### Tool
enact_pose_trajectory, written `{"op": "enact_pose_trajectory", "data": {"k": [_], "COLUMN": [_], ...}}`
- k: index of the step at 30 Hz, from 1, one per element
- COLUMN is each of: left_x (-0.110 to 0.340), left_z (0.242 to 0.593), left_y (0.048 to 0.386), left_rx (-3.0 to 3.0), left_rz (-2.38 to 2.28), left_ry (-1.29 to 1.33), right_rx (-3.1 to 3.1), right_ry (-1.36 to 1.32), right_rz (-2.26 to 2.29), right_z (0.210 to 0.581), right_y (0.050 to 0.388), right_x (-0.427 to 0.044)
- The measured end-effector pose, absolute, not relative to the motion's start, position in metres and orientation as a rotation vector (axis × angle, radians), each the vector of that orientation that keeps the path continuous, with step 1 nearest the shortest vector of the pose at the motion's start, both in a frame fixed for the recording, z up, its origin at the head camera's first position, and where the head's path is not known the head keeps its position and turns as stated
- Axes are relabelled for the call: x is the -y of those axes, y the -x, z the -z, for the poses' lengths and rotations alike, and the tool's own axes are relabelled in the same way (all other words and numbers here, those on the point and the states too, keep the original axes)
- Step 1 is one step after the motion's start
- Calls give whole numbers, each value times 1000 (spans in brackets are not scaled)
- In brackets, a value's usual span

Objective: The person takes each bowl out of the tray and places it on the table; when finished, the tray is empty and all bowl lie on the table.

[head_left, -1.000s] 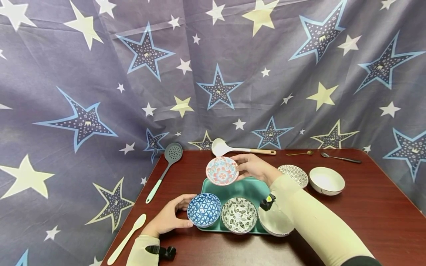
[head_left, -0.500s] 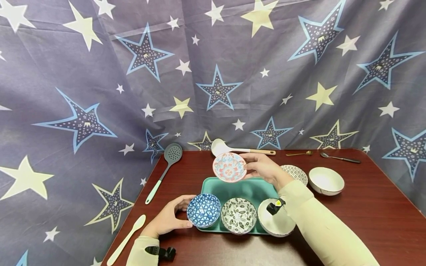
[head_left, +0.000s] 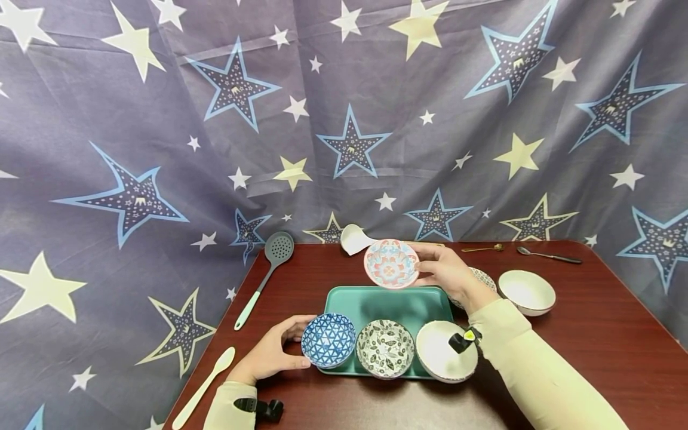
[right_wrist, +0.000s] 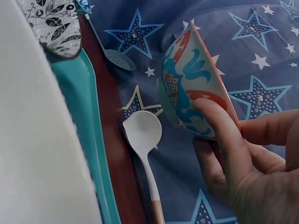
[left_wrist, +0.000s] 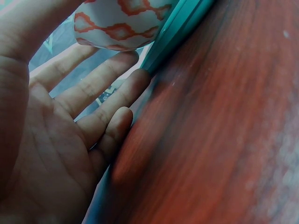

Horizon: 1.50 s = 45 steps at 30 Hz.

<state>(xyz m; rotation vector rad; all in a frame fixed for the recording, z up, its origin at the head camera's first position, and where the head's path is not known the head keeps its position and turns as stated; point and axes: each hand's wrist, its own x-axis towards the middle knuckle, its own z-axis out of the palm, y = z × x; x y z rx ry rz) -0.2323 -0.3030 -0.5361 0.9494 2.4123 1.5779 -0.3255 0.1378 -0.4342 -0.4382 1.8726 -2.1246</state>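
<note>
A pink-and-blue patterned bowl (head_left: 391, 264) is up in the air above the far edge of the green tray (head_left: 371, 295). My right hand (head_left: 446, 272) pinches its rim from the right, thumb and fingers on either side, also seen in the right wrist view, where the tilted bowl (right_wrist: 187, 88) shows its outside. My left hand (head_left: 275, 352) holds a blue triangle-patterned bowl (head_left: 329, 340) at the tray's left front, fingers behind and thumb in front. Red-orange marks cover that bowl's outside (left_wrist: 121, 28) in the left wrist view. Beside it are a leaf-patterned bowl (head_left: 385, 349) and a white bowl (head_left: 443, 358).
A white ladle (head_left: 355, 239) lies at the back, its handle partly hidden. The grey skimmer (head_left: 279, 246) and cream spoon (head_left: 224, 358) lie left. At right are a white bowl (head_left: 527, 291), a partly hidden patterned bowl (head_left: 484, 278) and two small spoons (head_left: 548, 255).
My right hand has carried the pink-and-blue bowl rightward and slightly up, and its arm now covers less of the white bowl. My left hand stays at the blue bowl.
</note>
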Motion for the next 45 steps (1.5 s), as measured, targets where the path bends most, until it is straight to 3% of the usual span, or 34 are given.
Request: {"op": "enact_pose_trajectory", "data": {"k": [30, 45], "left_x": [303, 304], "left_z": [538, 538], "left_y": [232, 233], "left_rx": [-2400, -2422], "left_rz": [-1590, -1569], "left_ry": [-943, -933], "right_rx": [-2022, -1825], "right_ry": [295, 399], "right_rz": [2249, 2486], "right_z": [436, 451], "right_y": [281, 259], "right_x": [-247, -295]}}
